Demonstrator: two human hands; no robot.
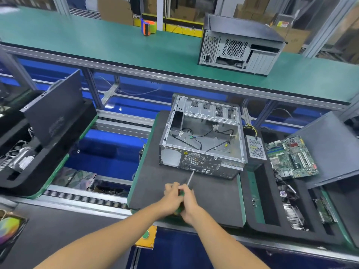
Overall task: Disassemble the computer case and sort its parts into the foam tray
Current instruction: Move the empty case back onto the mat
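Foam tray [271, 193] w/ motherboard [291, 158], PSU [256, 148]

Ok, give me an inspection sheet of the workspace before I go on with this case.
Surface: dark foam mat on a green-edged board, the case resting on it.
Job's things: open computer case, gutted; power supply and motherboard in the foam tray at right; screwdriver, tip at the case's rear panel.
Clutter: tape dispenser on the far green belt.
Grippers: left hand and right hand both grip the screwdriver handle.
Cables: loose black leads inside the case; yellow wires off the power supply.
Surroundings: second case on the belt; another foam tray at left.
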